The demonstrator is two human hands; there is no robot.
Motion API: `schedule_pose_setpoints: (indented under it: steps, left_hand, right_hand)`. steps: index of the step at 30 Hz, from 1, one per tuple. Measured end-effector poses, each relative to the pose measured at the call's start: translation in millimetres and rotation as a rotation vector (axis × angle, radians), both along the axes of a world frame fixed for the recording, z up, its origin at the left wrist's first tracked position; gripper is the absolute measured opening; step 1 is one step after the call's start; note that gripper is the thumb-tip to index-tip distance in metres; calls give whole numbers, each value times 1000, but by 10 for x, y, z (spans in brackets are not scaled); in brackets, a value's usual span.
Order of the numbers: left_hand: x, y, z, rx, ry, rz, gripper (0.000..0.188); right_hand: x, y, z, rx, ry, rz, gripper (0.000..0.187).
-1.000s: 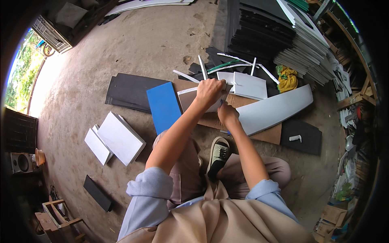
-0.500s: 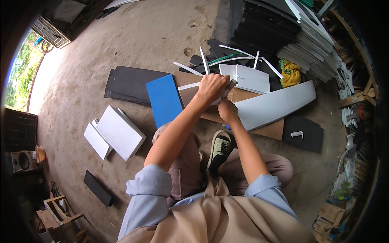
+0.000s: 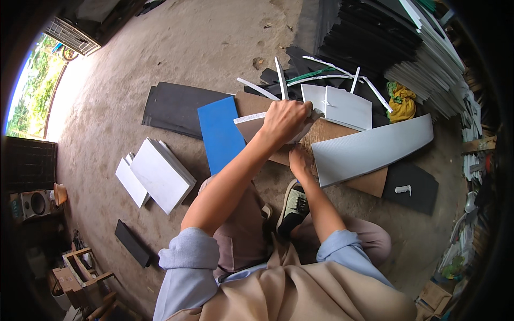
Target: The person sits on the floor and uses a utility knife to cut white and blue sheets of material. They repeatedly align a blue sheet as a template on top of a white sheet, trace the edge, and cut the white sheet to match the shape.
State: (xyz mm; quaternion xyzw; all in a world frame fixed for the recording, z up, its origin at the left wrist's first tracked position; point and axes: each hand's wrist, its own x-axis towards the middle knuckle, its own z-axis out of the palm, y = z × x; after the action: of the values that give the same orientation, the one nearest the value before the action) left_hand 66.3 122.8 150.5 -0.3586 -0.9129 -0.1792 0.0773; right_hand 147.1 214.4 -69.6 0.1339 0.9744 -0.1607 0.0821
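Observation:
My left hand [image 3: 286,120] is closed on a foam board [image 3: 247,127] with a white cut edge, tilted over a brown cardboard sheet [image 3: 327,129]. The board's far end pokes out past my knuckles. Lower and to the right, my right hand [image 3: 301,160] is closed close to the cardboard; whatever its fingers hold is hidden. Right of it lies a long pale grey board [image 3: 375,147] with a curved edge. A blue sheet [image 3: 220,134] rests left of the foam board. Behind my hands are two white boards [image 3: 348,107].
White boards [image 3: 163,174] are piled at the left, with a black strip [image 3: 131,243] nearer me. Dark sheets [image 3: 182,109] lie farther back. At the right are a yellow-green cloth [image 3: 401,101], a black sheet [image 3: 409,184] and tall stacks of black boards [image 3: 369,40].
My right hand has moved slightly down, away from the left hand. My left hand still grips the foam board. The whole view has shifted a little.

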Motion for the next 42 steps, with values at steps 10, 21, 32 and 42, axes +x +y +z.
schedule_pose_setpoints:
  steps: [10,21,32,42]
  left_hand:
    - [-28,51,27,-3,-43,35,20]
    - [99,67,5,-96,-27,37,32]
    - [170,-432,468,511,22,477,30]
    - [399,-924,797,1138,-328,128,24]
  right_hand:
    - [7,-14,-110,43,-19,-14,29]
    - [-137,189,-73,34,-44,7,31]
    - [89,783,2090,-226,-4,185,29]
    - [447,1377,2775,-329,725,11,38]
